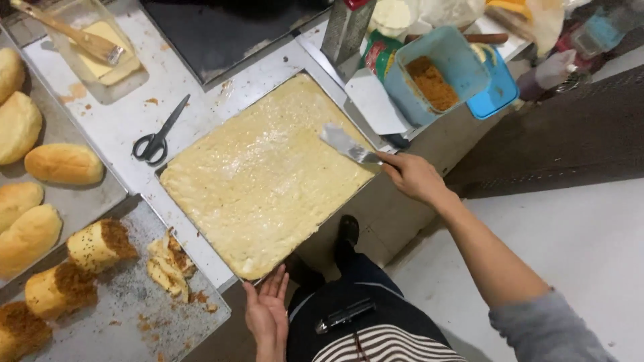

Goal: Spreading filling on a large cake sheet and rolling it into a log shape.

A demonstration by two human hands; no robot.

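We hold a metal spatula (347, 145) in our right hand (410, 175), fingers closed round its handle, with the blade lying on the far right part of the large sheet cake (265, 171). The cake fills its shallow tray (201, 236) and is coated in a pale, glossy cream. Our left hand (267, 310) is open, palm up, pressed against the tray's near corner and steadying it where it overhangs the steel counter (117, 121).

To do this well, we judge that the blade should stay nearly flat, with light, even pressure, so the coat stays uniform and no crumbs lift. The left hand should keep the tray from sliding.

Left of the cake lie black scissors (158, 134) on the counter; further left stand plain bread rolls (64, 163) on a tray. Near the cake's left corner are rolls dipped in brown crumbs (100, 245), with loose cake trimmings (169, 263) beside them. Beyond the cake's far right edge sits a blue tub of brown floss (433, 80).
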